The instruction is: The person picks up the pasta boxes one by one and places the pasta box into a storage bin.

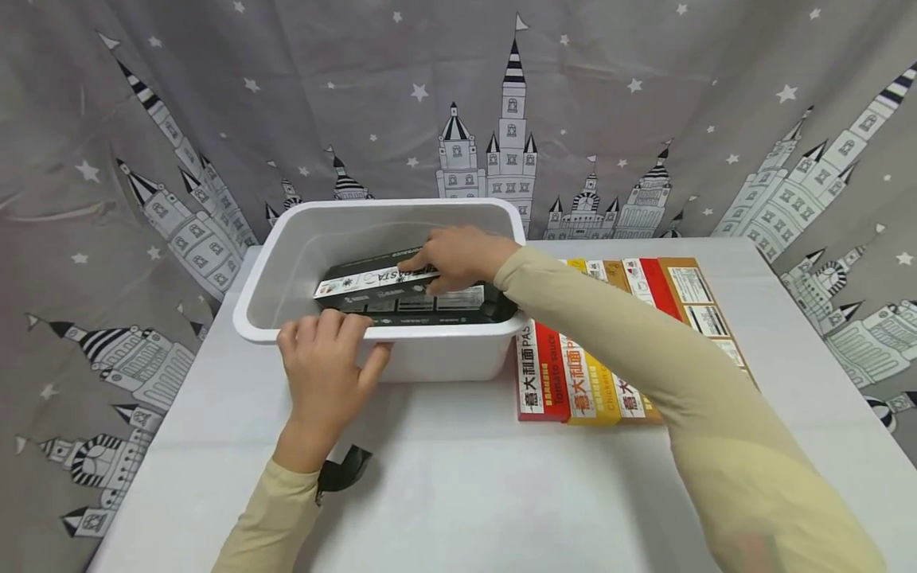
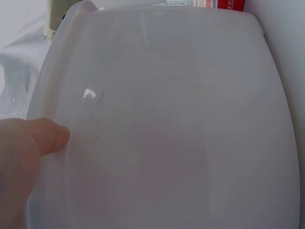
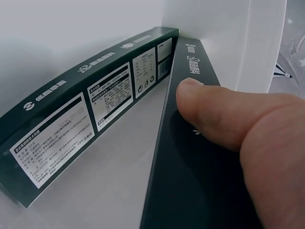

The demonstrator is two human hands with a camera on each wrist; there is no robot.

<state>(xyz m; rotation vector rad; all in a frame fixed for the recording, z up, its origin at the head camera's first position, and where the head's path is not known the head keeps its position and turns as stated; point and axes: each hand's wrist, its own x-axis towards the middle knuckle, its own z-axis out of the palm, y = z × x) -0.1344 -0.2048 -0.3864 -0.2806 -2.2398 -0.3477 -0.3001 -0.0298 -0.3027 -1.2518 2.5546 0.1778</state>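
A white plastic bin (image 1: 401,205) stands on the table. My left hand (image 1: 325,370) grips its near rim, fingers over the edge, and in the left wrist view the thumb (image 2: 52,138) lies against the outer wall. Inside the bin my right hand (image 1: 462,256) holds a dark green pasta box (image 1: 372,280) by its right part, hiding that end. The right wrist view shows the thumb (image 3: 209,105) pressed on this box's dark side. Another dark green box (image 3: 86,90) with white label panels is in the bin, its far end meeting the held one at an angle.
Right of the bin lies a row of red, yellow and brown pasta boxes (image 1: 548,378), partly covered by my right forearm (image 1: 645,358). A black strap (image 1: 345,468) sticks out at my left wrist. Behind the white table (image 1: 458,477) hangs a grey castle-print curtain (image 1: 401,48).
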